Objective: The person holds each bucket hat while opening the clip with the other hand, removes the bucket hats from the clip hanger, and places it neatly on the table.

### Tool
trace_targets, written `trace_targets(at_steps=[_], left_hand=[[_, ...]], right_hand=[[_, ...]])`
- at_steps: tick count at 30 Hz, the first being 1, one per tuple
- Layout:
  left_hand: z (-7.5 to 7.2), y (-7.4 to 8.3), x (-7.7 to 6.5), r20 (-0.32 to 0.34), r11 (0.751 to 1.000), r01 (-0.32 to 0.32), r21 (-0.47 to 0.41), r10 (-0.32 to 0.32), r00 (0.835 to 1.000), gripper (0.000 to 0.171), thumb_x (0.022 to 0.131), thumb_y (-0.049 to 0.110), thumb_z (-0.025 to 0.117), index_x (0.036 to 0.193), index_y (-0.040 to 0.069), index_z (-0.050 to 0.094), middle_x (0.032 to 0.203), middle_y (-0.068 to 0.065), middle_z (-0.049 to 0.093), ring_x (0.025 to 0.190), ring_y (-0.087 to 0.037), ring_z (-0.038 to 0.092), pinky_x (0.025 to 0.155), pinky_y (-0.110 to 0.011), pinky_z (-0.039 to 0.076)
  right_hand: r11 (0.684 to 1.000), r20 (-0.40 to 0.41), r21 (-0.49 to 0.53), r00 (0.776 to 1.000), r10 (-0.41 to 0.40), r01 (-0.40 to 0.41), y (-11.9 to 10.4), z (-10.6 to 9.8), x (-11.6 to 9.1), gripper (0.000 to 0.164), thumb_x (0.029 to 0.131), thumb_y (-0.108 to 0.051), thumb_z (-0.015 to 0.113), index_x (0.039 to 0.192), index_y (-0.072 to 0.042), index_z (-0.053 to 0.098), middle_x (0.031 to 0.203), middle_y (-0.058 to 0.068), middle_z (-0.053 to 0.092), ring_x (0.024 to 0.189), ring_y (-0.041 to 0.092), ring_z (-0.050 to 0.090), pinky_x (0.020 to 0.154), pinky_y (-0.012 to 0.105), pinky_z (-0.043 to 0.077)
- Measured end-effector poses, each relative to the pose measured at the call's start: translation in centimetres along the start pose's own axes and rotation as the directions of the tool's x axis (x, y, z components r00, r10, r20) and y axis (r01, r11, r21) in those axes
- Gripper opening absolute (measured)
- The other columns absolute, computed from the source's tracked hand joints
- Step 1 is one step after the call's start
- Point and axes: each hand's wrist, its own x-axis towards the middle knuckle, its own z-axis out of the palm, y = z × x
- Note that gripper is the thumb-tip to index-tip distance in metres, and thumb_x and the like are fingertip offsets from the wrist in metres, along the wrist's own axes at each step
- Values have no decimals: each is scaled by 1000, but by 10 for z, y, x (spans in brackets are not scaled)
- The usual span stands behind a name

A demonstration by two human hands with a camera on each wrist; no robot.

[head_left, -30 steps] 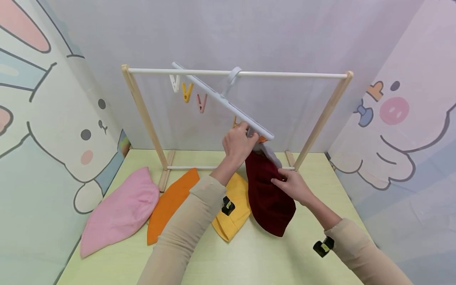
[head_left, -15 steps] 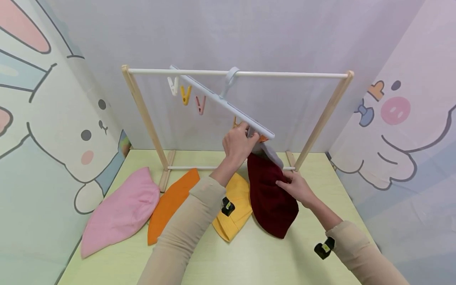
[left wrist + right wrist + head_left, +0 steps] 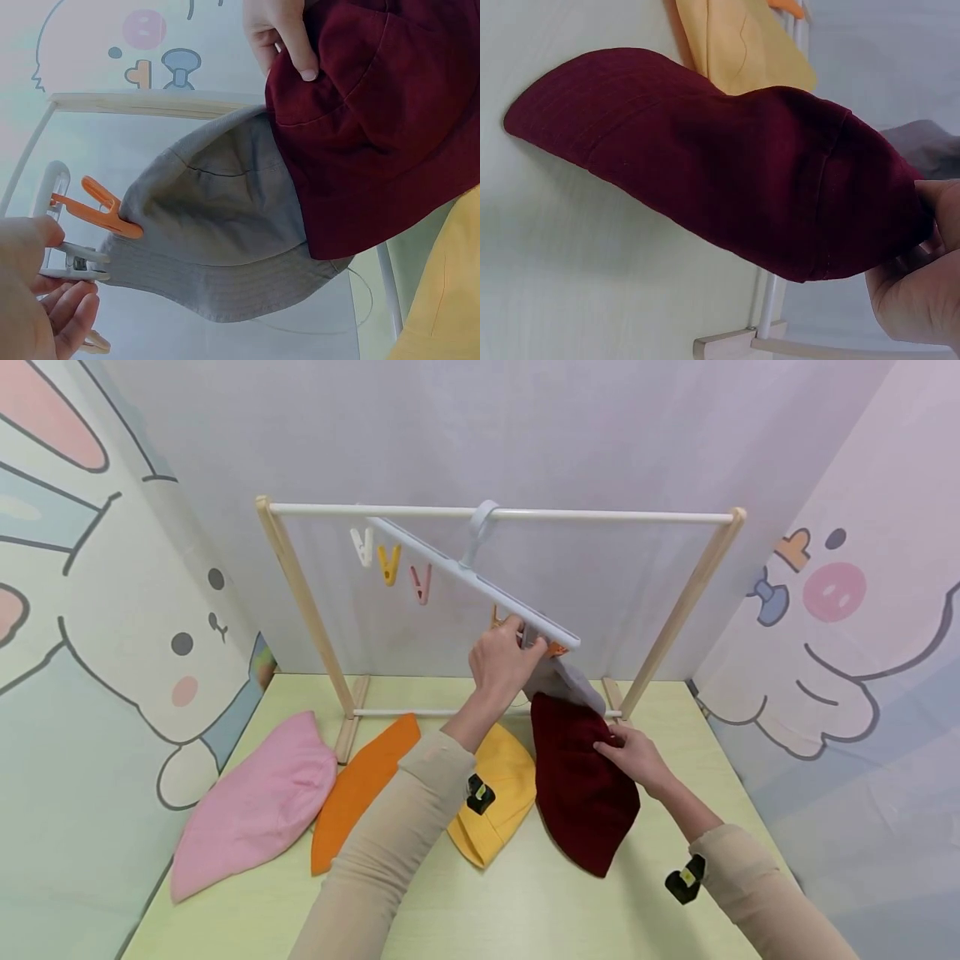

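My left hand (image 3: 501,662) pinches a pale grey clothespin (image 3: 75,261) at the brim edge of a grey bucket hat (image 3: 217,195). Beside it, an orange clothespin (image 3: 101,214) grips the same hat. These clips are under the low right end of a tilted pale-blue hanger (image 3: 465,572), hooked over a white rail (image 3: 615,517). In my right hand (image 3: 637,756), thumb and fingers pinch the crown of a maroon bucket hat (image 3: 581,785). The maroon hat slants down toward the table and covers part of the grey hat in the left wrist view.
Pink (image 3: 258,810), orange (image 3: 367,789) and yellow (image 3: 498,785) hats lie folded on the light table (image 3: 555,918). White (image 3: 363,547), yellow (image 3: 388,565) and pink (image 3: 421,584) clothespins hang from the hanger's raised left end. Wooden posts (image 3: 307,610) support the rail.
My right hand has moved right and slightly down with the maroon hat, exposing more of the grey hat. The hanger's left end has dipped a little. My left hand stays in place.
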Motion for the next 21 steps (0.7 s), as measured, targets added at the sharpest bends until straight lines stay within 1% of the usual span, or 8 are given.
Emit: trace_targets(at_steps=[7, 14, 21], left_hand=[[0, 1, 0, 5, 1000, 5, 3, -5, 1000, 16, 74, 32, 60, 76, 16, 59, 55, 7, 52, 41, -10, 40, 37, -23, 28], [2, 2, 0, 2, 1000, 4, -3, -4, 1000, 17, 74, 33, 61, 76, 16, 59, 54, 7, 51, 40, -10, 39, 37, -23, 28], [2, 4, 1, 24, 999, 34, -1, -34, 999, 21, 74, 37, 59, 74, 17, 57, 54, 7, 51, 42, -11, 40, 38, -23, 29]], right_hand=[[1000, -10, -11, 1000, 23, -23, 9, -1, 1, 25, 82, -28, 59, 98, -8, 58, 94, 10, 60, 77, 17, 52, 64, 29, 42], [998, 2, -3, 998, 60, -60, 15, -3, 4, 25, 83, -25, 58, 100, -7, 58, 90, 10, 61, 75, 16, 52, 62, 28, 43], [996, -16, -41, 996, 83, -84, 25, -1, 7, 20, 82, -24, 59, 91, -6, 58, 78, 5, 61, 68, 14, 50, 59, 27, 41]])
